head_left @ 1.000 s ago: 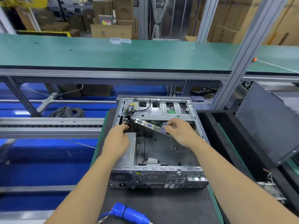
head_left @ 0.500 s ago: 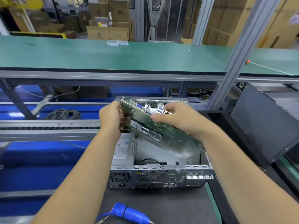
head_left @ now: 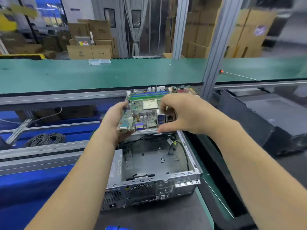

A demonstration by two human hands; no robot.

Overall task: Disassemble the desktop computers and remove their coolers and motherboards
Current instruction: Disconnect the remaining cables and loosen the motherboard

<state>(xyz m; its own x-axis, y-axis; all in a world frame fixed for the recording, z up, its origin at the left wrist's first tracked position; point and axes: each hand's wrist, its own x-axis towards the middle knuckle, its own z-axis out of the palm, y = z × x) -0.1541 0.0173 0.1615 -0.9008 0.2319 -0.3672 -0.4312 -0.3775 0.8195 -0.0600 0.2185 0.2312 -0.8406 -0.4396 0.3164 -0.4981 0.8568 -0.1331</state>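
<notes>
A green motherboard with a bare CPU socket, blue and green memory slots and rear ports is held level in the air above the open case. My left hand grips its left edge from below. My right hand pinches its right side at the port block, thumb under, fingers on top. Below stands the grey desktop case, open on top, its floor bare metal with a few loose black cables. Its rear panel with fan grille and power socket faces me.
The case sits on a dark mat with a green edge. A blue tool peeks in at the bottom. Black panels lie at right. A long green bench crosses behind, with an aluminium post. Coiled cable lies at left.
Both hands lifted the motherboard out of the case, raised it and turned it from tilted to level, component side up. The view has tipped up.
</notes>
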